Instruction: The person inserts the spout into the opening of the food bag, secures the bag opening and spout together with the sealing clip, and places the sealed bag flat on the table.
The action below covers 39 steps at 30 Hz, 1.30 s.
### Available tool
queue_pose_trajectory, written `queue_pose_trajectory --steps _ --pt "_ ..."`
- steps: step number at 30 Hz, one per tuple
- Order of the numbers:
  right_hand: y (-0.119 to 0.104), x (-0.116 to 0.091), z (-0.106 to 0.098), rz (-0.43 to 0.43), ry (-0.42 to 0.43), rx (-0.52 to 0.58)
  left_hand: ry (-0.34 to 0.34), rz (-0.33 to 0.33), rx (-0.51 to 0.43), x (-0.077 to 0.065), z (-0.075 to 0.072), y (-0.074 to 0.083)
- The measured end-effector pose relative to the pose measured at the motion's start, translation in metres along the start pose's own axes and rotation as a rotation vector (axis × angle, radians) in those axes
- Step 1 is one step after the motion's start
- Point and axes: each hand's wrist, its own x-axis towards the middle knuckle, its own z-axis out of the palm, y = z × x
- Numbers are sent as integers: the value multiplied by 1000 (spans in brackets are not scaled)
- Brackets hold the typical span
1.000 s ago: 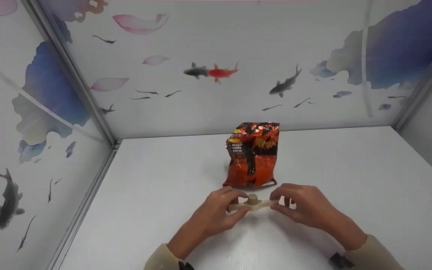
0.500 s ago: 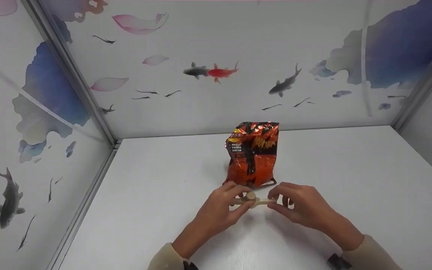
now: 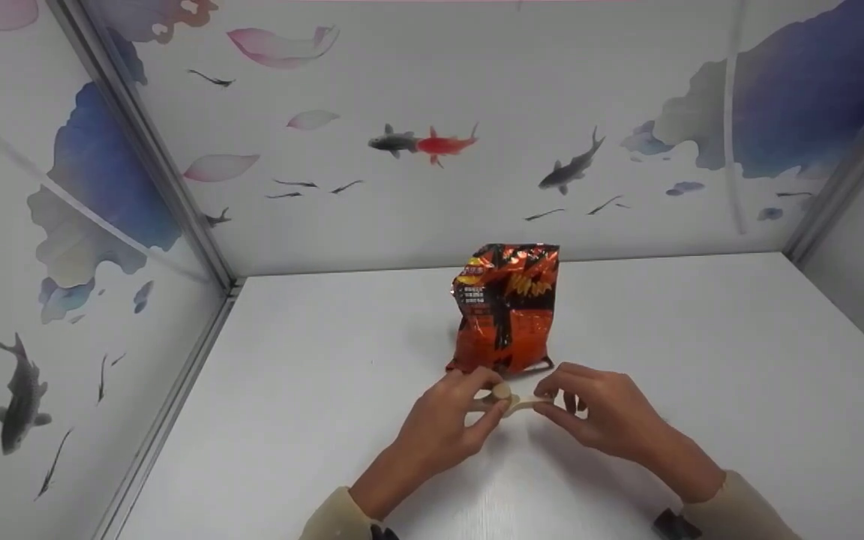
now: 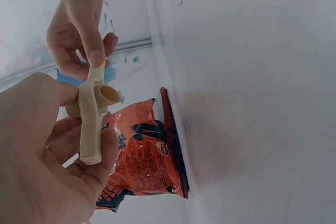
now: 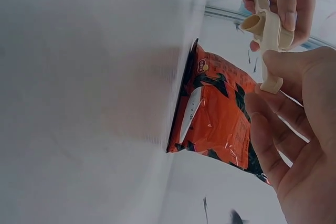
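Both hands hold a cream plastic bag clip with a pour spout [image 3: 526, 403] above the table. My left hand [image 3: 443, 420] pinches its middle near the round cap [image 3: 502, 391], thumb and forefinger on either side. At the clip's right end, my right hand [image 3: 604, 409] pinches with thumb and fingertips. In the left wrist view, a hollow spout [image 4: 109, 95] sticks out from the side of the bar opposite the cap. Just behind the hands stands a shiny orange and black snack bag [image 3: 503, 315], upright; the left fingers overlap its lower edge in the head view.
The bag stands on a white table [image 3: 312, 390]. White panels printed with fish and petals [image 3: 417, 210] enclose the back and sides, joined by grey metal frame strips [image 3: 169, 180].
The left hand has shifted slightly right and closer around the cap. The clip has tilted, so its cap top faces the head camera more. The right hand and bag have barely moved.
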Motion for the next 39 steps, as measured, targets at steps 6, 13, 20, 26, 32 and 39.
queue_pose_trajectory --steps 6,13,20,26,32,39 --pt "-2 1 1 -11 -6 -19 26 37 47 0 3 1" --pt "-4 2 2 -2 -25 -39 83 104 93 -1 4 1" --pt "-8 3 3 -28 -15 -33 185 180 131 -2 6 -1" --pt "-8 3 4 -29 -10 -37 183 172 135 -2 7 -1" --pt "-4 3 3 -13 14 -50 131 133 112 -2 4 0" --pt "-4 3 -3 49 30 -34 91 107 105 -2 3 1"
